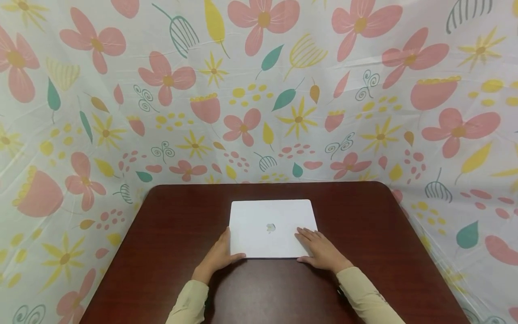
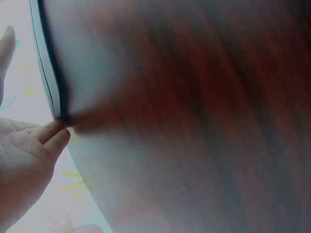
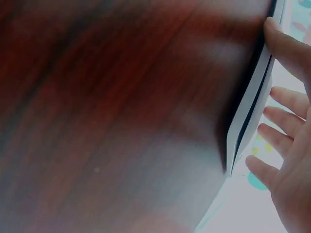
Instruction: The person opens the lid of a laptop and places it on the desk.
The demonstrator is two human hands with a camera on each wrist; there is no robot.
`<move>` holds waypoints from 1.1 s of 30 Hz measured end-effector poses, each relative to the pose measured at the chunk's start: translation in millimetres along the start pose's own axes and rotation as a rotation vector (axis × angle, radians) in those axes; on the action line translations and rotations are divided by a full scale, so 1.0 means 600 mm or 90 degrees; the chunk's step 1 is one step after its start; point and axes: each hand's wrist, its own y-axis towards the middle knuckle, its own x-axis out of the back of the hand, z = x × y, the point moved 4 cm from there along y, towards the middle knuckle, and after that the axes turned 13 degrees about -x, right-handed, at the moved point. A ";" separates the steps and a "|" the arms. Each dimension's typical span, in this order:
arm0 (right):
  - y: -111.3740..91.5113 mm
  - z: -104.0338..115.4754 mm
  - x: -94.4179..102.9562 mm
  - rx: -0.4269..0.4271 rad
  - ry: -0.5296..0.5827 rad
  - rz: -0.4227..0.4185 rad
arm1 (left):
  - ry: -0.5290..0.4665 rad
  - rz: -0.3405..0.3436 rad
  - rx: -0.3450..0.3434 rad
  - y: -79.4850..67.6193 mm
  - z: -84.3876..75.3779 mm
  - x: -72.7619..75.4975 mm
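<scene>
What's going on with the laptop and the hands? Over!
Left hand at left edge of laptop. Right hand over its near right part. Laptop on table, logo facing up. Nothing seen in the way.

White fabric (image 1: pixel 220 47) hanging behind and along both sides, printed pink flowers (image 1: pixel 243 128), yellow blossoms (image 1: pixel 298 119), teal leaves (image 1: pixel 284 99), faint creases, reddish-brown desk (image 1: pixel 182 220) with rounded far corners, soft reflected light

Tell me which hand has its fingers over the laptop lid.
The right hand: its fingers reach over the laptop lid near its right edge, whereas the left hand has its fingers along the left edge.
</scene>
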 end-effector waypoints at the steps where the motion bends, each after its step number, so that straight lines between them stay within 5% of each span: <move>1: 0.001 0.000 0.000 0.005 0.000 -0.003 | 0.000 0.002 -0.004 -0.001 0.001 0.000; 33: 0.005 0.019 0.004 0.004 -0.067 -0.005 | -0.036 0.013 -0.011 -0.008 0.008 0.004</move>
